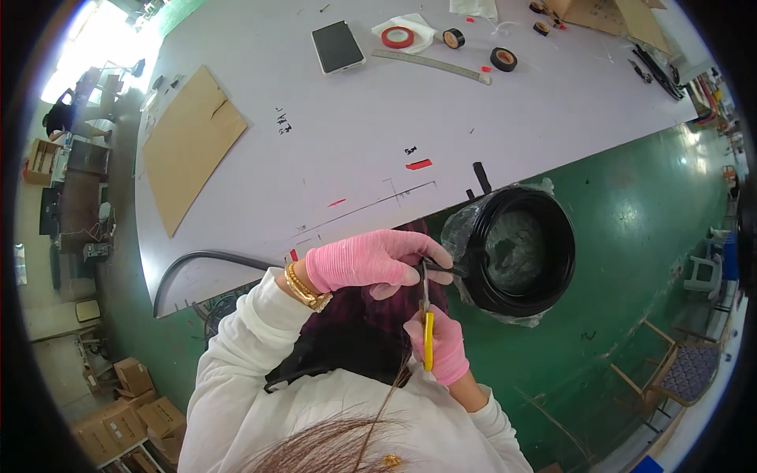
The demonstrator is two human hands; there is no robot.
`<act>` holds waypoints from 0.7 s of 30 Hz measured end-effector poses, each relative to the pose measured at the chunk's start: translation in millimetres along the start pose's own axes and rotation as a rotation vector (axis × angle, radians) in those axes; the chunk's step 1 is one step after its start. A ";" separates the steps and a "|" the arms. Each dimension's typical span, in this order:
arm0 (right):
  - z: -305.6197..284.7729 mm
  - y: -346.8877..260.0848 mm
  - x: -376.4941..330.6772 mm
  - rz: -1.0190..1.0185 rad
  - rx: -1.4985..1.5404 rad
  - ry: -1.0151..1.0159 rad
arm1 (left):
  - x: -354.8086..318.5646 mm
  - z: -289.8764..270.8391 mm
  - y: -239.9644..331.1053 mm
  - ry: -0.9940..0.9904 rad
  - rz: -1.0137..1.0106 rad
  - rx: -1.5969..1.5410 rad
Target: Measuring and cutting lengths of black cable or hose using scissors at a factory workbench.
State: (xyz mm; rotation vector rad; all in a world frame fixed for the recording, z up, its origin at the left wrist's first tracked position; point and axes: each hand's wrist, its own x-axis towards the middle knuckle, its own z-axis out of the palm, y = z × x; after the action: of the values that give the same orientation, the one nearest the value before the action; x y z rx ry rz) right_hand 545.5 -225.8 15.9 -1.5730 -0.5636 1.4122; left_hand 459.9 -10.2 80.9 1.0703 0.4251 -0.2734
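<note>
My left hand (367, 262), in a pink knitted glove, is closed on a black cable-like strip (443, 270) just in front of the table's near edge. The strip's far end points at a large coil of black strip (561, 252) on the right, partly wrapped in clear plastic. My right hand (443, 347), gloved the same way, grips yellow-handled scissors (428, 335). Their metal blades point away from me and meet the black strip at my left fingertips. Another length of black strip (201, 255) curves over the table's near left corner and passes behind my left wrist.
On the white table (331, 158) lie a brown cardboard sheet (193, 150), a dark flat box (337, 47), a metal ruler (430, 66), red tape (397, 37) and several black tape rolls (503, 59). A chair (686, 370) stands at right; cartons (130, 422) are stacked lower left.
</note>
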 end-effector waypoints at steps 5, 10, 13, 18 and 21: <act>-22.2 2.2 15.8 -0.671 0.062 0.331 | -13.6 13.9 1.6 0.042 0.037 -0.085; -26.4 25.9 54.0 -0.311 -0.178 0.176 | -86.7 49.7 3.5 0.263 0.047 -0.258; -13.8 20.4 57.0 -0.547 -0.386 0.200 | -203.0 48.2 -56.2 0.666 0.162 0.177; 2.8 3.4 58.4 -0.636 -0.224 0.247 | -315.0 49.9 -159.0 1.334 -0.523 0.844; 19.8 -20.4 34.1 -0.568 -0.054 0.135 | -201.5 60.4 -98.4 1.097 -0.044 0.826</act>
State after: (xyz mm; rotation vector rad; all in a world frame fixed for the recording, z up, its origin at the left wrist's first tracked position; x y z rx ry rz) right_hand 539.7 -181.8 16.9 -1.3864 -0.8878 0.8629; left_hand 252.5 -106.6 121.6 1.9929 1.3921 0.1622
